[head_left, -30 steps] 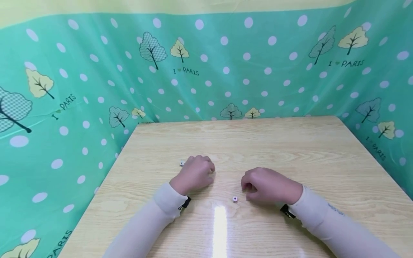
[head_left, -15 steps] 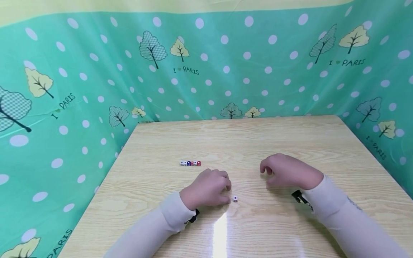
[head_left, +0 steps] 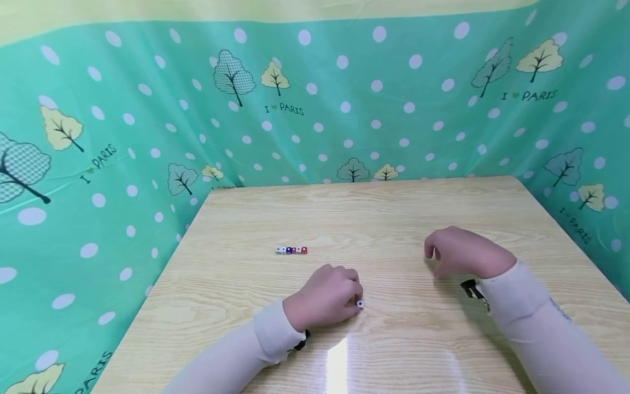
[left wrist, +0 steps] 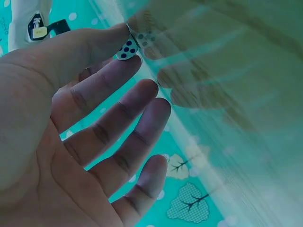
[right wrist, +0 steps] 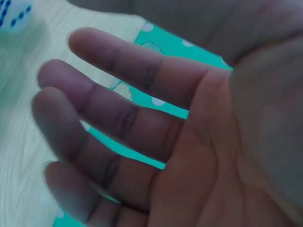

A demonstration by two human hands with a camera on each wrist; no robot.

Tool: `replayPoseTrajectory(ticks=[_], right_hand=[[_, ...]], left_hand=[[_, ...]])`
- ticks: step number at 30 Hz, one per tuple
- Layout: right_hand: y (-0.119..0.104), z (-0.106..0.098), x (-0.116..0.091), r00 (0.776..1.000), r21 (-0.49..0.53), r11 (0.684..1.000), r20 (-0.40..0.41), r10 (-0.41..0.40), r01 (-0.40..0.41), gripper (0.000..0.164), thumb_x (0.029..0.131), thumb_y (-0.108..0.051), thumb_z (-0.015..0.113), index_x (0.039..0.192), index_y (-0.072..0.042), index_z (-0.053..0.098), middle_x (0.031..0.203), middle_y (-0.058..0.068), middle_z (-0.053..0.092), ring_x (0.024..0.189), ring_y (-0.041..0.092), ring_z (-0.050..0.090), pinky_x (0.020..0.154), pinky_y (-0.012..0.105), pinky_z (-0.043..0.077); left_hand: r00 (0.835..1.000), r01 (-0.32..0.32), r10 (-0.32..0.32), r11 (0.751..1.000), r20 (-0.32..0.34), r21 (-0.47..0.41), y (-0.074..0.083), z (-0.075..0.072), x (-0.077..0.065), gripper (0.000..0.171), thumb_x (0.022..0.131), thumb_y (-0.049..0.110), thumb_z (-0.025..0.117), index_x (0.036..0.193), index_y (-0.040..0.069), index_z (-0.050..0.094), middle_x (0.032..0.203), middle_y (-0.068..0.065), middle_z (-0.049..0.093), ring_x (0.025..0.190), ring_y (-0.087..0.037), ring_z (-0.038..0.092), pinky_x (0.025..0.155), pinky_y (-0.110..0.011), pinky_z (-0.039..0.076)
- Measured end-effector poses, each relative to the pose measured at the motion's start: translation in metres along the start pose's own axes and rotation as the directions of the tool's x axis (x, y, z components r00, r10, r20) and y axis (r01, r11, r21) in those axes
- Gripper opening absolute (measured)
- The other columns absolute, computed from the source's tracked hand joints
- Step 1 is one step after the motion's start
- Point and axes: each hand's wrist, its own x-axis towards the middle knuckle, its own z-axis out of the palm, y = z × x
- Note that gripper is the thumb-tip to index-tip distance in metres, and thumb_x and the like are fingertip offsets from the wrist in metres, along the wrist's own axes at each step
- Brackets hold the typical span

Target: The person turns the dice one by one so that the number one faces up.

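My left hand (head_left: 327,295) is low over the table, its thumb and index finger pinching a small white die (head_left: 360,304). Dark pips show on that die (left wrist: 127,50) between the two fingertips in the left wrist view, while the other fingers are spread and slightly bent. Farther back on the table lies a straight row of dice (head_left: 291,250), white, blue and red, side by side. To the right, my right hand (head_left: 465,253) hovers above the table with loosely bent fingers. Its palm (right wrist: 189,156) holds nothing in the right wrist view.
The pale wood table (head_left: 394,213) is bordered at the back and sides by a green dotted curtain (head_left: 344,93). A bright light reflection lies near the front. A blurred white shape with blue dots (right wrist: 16,16) shows in the right wrist view's corner.
My left hand has moved right and nearer from the dice row, uncovering it, and now pinches the single white die. The right hand has moved away to the right and farther back.
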Motion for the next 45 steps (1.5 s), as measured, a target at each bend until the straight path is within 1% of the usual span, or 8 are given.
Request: replayPoseTrajectory(ticks=[5,12,18,26,31,35,40,45], right_hand=[[0.002,0.002,-0.001,0.999,0.014,0.999,0.043,0.029,-0.030,0.030,0.071,-0.009,0.090,0.095,-0.012,0.072,0.089,0.002,0.066,0.076,0.020,0.056,0.063,0.034,0.049],[0.002,0.006,0.002,0.999,-0.004,1.000,0.030,-0.017,0.017,0.026,0.067,0.000,0.085,0.086,-0.014,0.072,0.086,-0.001,0.067,0.073,0.017,0.053,0.062,0.031,0.047],[0.002,0.009,0.003,0.999,-0.007,0.999,0.027,-0.037,0.037,0.026,0.066,0.002,0.082,0.082,-0.015,0.071,0.083,-0.003,0.066,0.072,0.016,0.052,0.062,0.031,0.046],[-0.003,0.013,0.007,0.998,0.042,0.997,0.015,-0.065,0.064,0.023,0.068,0.003,0.078,0.080,-0.015,0.068,0.079,-0.004,0.062,0.071,0.015,0.052,0.064,0.031,0.046],[-0.005,0.016,0.011,0.992,0.056,0.990,-0.006,-0.125,0.126,0.023,0.072,0.003,0.078,0.081,-0.016,0.067,0.078,-0.005,0.062,0.072,0.012,0.053,0.066,0.029,0.047],[-0.004,0.017,0.013,0.987,0.056,0.985,-0.023,-0.160,0.161,0.023,0.072,0.003,0.077,0.080,-0.016,0.067,0.076,-0.005,0.062,0.070,0.010,0.053,0.065,0.027,0.047],[-0.001,0.018,0.014,0.988,0.061,0.986,-0.018,-0.152,0.153,0.021,0.076,0.000,0.079,0.081,-0.017,0.067,0.076,-0.006,0.062,0.071,0.010,0.054,0.066,0.027,0.047],[-0.001,0.019,0.013,0.991,0.066,0.988,-0.015,-0.136,0.136,0.017,0.078,-0.005,0.078,0.080,-0.018,0.067,0.075,-0.007,0.061,0.070,0.011,0.053,0.065,0.029,0.046]], left_hand=[[0.999,0.037,-0.037,0.999,0.006,-0.014,-0.006,0.001,-0.001,0.003,0.084,0.033,0.081,0.085,0.033,0.078,0.091,0.017,0.069,0.076,-0.003,0.062,0.061,-0.026,0.043],[0.992,0.114,-0.108,0.990,0.070,-0.087,-0.022,-0.003,-0.003,0.005,0.087,0.035,0.081,0.087,0.031,0.079,0.091,0.017,0.068,0.075,0.001,0.058,0.068,-0.028,0.046],[0.984,0.154,-0.144,0.982,0.101,-0.107,-0.031,-0.006,-0.004,0.006,0.088,0.035,0.080,0.089,0.029,0.080,0.092,0.015,0.070,0.075,0.001,0.059,0.071,-0.031,0.049],[0.982,0.165,-0.153,0.980,0.111,-0.112,-0.035,-0.007,-0.005,0.007,0.087,0.035,0.080,0.088,0.027,0.080,0.091,0.014,0.070,0.076,0.000,0.060,0.070,-0.029,0.049],[0.983,0.160,-0.148,0.980,0.109,-0.116,-0.035,-0.008,-0.006,0.006,0.086,0.034,0.080,0.087,0.028,0.079,0.091,0.014,0.069,0.076,0.000,0.059,0.069,-0.029,0.048],[0.984,0.156,-0.144,0.981,0.107,-0.113,-0.035,-0.008,-0.005,0.005,0.085,0.033,0.081,0.086,0.028,0.079,0.092,0.014,0.069,0.077,0.000,0.060,0.069,-0.029,0.048],[0.982,0.159,-0.146,0.981,0.116,-0.107,-0.033,-0.008,-0.005,0.005,0.084,0.033,0.081,0.085,0.028,0.079,0.092,0.014,0.069,0.077,-0.001,0.059,0.070,-0.030,0.048],[0.980,0.167,-0.151,0.978,0.132,-0.123,-0.032,-0.007,-0.006,0.006,0.085,0.034,0.081,0.086,0.029,0.079,0.091,0.015,0.067,0.074,0.000,0.056,0.070,-0.030,0.046]])
